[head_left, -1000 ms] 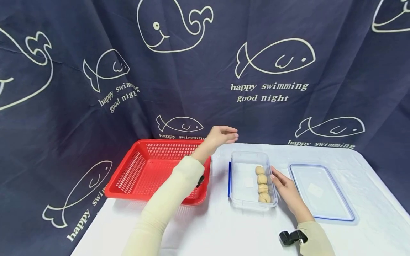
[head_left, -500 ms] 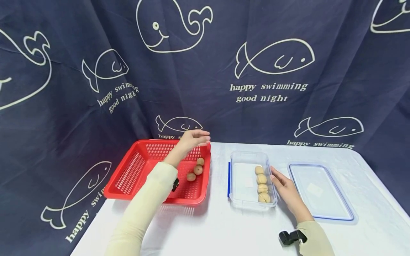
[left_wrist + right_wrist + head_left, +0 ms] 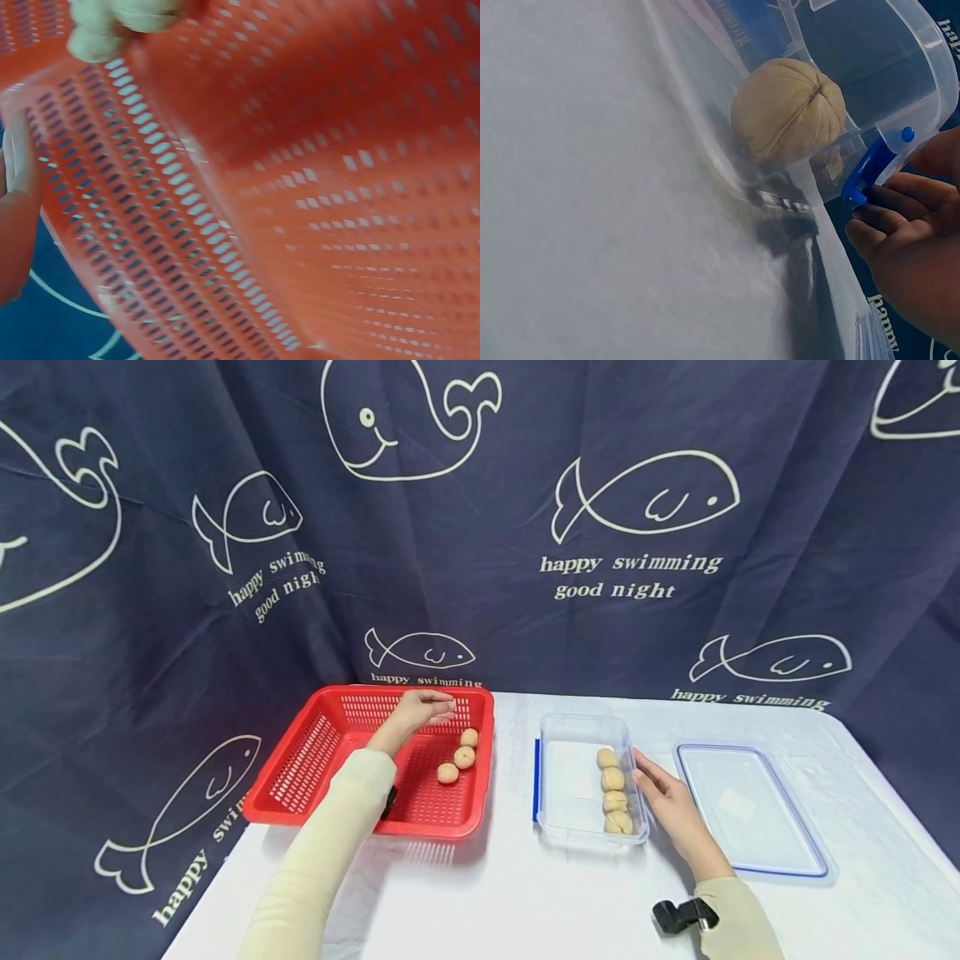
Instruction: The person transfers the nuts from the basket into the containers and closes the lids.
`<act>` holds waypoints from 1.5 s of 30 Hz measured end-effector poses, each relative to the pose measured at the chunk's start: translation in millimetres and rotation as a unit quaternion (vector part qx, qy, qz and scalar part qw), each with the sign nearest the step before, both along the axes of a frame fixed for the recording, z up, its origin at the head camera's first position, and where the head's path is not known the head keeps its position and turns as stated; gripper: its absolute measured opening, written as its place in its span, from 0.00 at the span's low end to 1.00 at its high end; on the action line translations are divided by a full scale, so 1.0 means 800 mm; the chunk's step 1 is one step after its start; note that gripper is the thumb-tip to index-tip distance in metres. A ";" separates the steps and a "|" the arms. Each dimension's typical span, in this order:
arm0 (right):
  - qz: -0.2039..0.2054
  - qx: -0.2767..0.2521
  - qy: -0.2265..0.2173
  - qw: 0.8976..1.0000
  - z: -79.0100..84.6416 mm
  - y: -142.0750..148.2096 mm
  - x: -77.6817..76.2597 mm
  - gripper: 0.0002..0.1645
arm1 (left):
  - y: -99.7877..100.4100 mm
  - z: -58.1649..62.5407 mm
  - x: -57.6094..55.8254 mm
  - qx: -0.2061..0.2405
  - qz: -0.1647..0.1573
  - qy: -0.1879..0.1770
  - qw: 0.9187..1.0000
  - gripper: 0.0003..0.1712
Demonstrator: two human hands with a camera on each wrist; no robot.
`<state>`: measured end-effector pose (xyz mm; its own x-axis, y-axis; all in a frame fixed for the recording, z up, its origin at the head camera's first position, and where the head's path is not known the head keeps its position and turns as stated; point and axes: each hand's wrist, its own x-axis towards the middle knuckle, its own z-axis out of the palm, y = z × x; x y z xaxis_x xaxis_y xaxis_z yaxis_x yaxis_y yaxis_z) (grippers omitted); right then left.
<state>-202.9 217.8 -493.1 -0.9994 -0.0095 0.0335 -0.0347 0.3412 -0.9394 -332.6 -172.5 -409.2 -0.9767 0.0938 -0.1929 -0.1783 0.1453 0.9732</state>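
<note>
My left hand (image 3: 422,710) is over the back of the red plastic basket (image 3: 341,822), its fingers loosely bent with nothing between them. Three walnuts (image 3: 464,757) lie at the right side of the basket floor; in the left wrist view walnuts (image 3: 97,37) show at the top edge, and part of the hand (image 3: 19,217) at the left. My right hand (image 3: 672,810) holds the right wall of a clear plastic food container (image 3: 573,835), fingers beside its blue latch (image 3: 870,169) in the right wrist view. Several walnuts (image 3: 613,779) stand in a row along that wall inside.
The container's clear lid with a blue seal (image 3: 750,860) lies flat on the white table (image 3: 480,902), right of my right hand. A dark blue curtain (image 3: 450,560) with white fish drawings hangs behind the table. White cloth shows between basket and container.
My left hand has moved left and down from between basket and container to over the basket, uncovering the three walnuts there. The right hand and container stay still.
</note>
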 end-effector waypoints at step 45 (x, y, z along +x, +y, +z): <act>0.003 -0.006 -0.001 1.000 -0.001 0.000 0.001 0.35 | 0.029 -0.047 -0.010 -0.268 -0.078 0.011 0.960 0.13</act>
